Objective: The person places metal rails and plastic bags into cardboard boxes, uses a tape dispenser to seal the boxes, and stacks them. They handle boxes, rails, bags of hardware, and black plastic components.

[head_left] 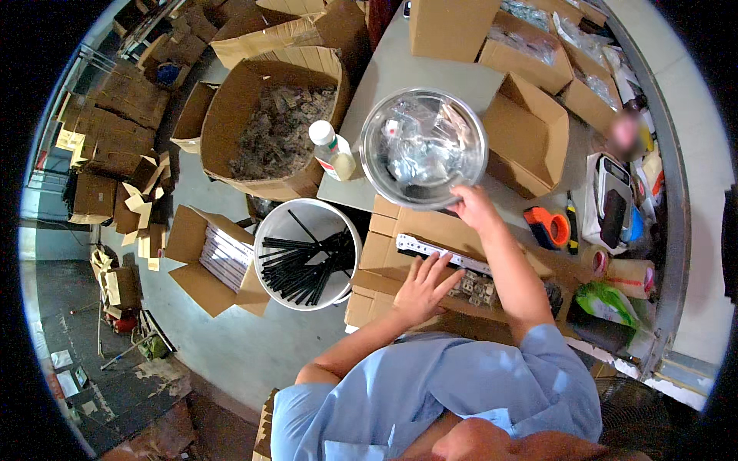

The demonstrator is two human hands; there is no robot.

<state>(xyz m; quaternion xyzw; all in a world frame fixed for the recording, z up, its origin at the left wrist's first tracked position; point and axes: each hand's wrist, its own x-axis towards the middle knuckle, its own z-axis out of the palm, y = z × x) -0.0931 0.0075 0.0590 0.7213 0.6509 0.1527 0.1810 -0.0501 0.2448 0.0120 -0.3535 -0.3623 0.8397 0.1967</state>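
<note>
My right hand [470, 206] pinches the near rim of a round steel bowl [373, 178], with its thumb and fingers closed at the edge. Clear plastic packets [419, 150] lie inside the bowl. Fingers spread, my left hand [419, 290] rests beside and partly over a long white strip with holes [421, 247] on brown cardboard [377, 265]. Whether the fingertips press on the strip I cannot tell. Small brownish metal-looking parts [474, 289] are heaped just right of the left hand, partly behind my right forearm.
A white bucket [355, 265] of black rods stands left, beside a carton of white strips [181, 238]. A bottle [332, 152] stands by the bowl. Right are an open carton [530, 138], an orange tape dispenser [547, 227], a cutter [572, 223] and tape rolls [626, 276].
</note>
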